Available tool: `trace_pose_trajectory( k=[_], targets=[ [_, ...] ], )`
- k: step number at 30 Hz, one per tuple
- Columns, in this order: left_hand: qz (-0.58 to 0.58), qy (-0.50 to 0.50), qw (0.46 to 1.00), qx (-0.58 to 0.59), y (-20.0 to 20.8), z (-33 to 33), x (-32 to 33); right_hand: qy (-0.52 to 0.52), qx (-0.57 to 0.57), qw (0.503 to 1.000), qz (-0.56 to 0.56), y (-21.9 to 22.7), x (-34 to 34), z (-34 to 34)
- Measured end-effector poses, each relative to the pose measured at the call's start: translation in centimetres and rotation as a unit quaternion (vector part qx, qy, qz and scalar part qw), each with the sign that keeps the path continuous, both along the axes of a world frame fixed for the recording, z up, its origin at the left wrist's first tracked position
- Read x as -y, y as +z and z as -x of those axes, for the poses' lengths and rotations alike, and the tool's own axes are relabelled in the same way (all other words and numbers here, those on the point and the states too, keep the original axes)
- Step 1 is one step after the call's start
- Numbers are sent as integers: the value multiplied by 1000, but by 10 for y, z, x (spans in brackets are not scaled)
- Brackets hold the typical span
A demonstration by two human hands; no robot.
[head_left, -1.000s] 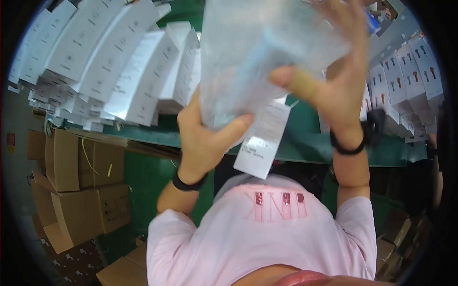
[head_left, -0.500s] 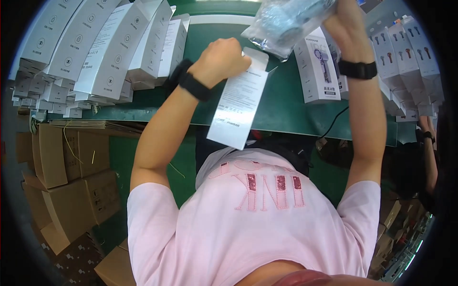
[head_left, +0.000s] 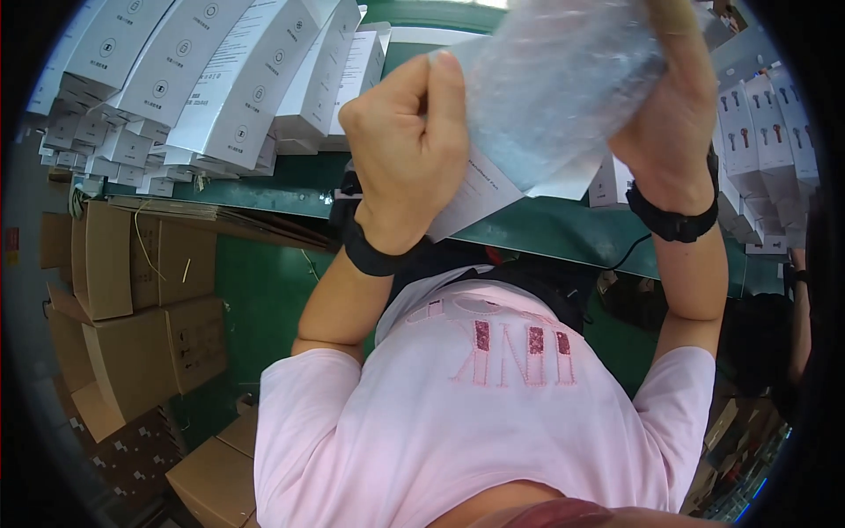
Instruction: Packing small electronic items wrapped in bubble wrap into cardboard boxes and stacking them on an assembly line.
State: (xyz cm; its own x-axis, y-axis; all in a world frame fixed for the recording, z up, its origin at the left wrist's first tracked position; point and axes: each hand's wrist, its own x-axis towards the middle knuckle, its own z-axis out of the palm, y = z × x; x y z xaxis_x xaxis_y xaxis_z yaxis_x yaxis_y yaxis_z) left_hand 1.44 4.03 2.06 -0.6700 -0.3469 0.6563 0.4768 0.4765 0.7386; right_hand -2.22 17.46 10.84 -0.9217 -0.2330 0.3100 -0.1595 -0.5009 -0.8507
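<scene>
Presently: green worktop [head_left: 563, 225], icon-printed boxes [head_left: 251, 84] at ten o'clock; left fingers [head_left: 445, 97] clenched on lettered carton [head_left: 480, 195], right fingers [head_left: 681, 40] grasping plastic bag [head_left: 559, 88].

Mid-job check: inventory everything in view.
Clear bag: one, pale blue contents, between the hands
Held carton: one, white, below the bag
Left cartons: many, white, stacked
Right cartons: many, white, stacked
Single carton: one, white, beside right wrist
Table: one, green, ahead
Cable: one, black, table's front edge
Cardboard boxes: several, brown, lower left
Floor: green, below
Another person's forearm: one, bare, far right
Wristbands: two, black, wrists
Shirt: one, pink, lower centre
Left hand: one, bare, at held carton
Right hand: one, bare, at bag
</scene>
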Motion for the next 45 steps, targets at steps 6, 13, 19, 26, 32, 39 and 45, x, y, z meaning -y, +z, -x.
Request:
trace_pose_trajectory(
  k=[6,13,19,26,32,39,45],
  targets=[
    [-129,43,983,-121,-10,10,3,14,-313,870,-382,-8,-10,21],
    [-140,24,990,19,-21,-6,27,136,-115,856,-486,-5,13,71],
    [-91,-15,996,1,-18,8,37,141,-38,468,-871,-108,-29,143],
    [-38,-191,980,32,-30,24,57,5,-238,655,-717,-62,-42,109],
    [-142,-178,971,73,-22,25,19,-174,-2,913,-369,63,0,-5],
    [-147,-172,968,104,-35,19,13,11,-447,650,-614,-39,4,22],
    [-174,-288,942,5,-49,16,10,424,-349,304,-779,15,36,54]
  ],
)
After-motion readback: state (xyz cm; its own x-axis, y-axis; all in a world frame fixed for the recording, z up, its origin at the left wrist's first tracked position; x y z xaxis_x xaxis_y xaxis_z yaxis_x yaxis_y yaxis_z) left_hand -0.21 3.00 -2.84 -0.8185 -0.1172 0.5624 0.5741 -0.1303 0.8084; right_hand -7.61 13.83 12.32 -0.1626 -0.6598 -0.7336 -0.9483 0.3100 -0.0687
